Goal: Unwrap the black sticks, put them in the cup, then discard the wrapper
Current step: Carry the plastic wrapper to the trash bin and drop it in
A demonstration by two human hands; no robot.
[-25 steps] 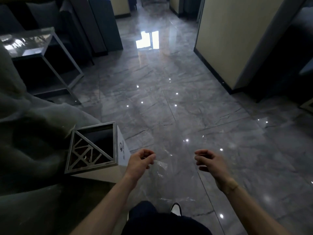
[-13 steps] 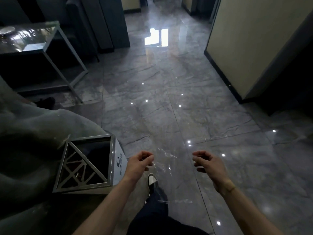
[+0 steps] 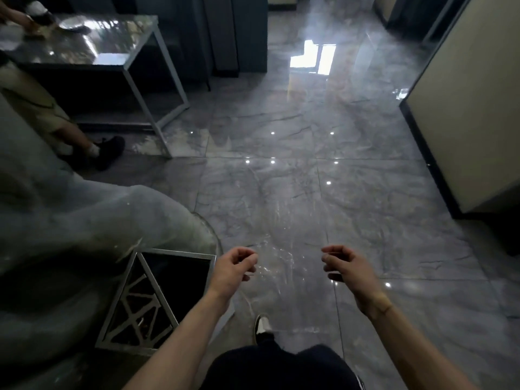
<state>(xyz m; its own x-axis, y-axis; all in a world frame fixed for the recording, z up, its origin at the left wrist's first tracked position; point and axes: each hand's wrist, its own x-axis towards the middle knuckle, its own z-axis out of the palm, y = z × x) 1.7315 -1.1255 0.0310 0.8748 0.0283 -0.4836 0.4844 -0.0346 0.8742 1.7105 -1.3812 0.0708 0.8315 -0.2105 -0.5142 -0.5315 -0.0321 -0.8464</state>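
My left hand hovers just right of a square metal-rimmed trash bin with a lattice side and a dark opening. Its thumb and fingers are pinched on what looks like a faint clear wrapper, which hangs to the right over the floor and is hard to make out. My right hand is held level with it, about a hand's width further right, fingers loosely curled with nothing in them. No black sticks and no cup are in view.
A grey covered seat bulges at the left behind the bin. A glass-topped metal table stands at the far left, with another person's leg and black shoe beside it. A beige wall borders the right. Glossy tile floor lies ahead.
The view has moved forward and left, so the table and another person's leg have come into sight. My hands keep the same pose beside the bin.
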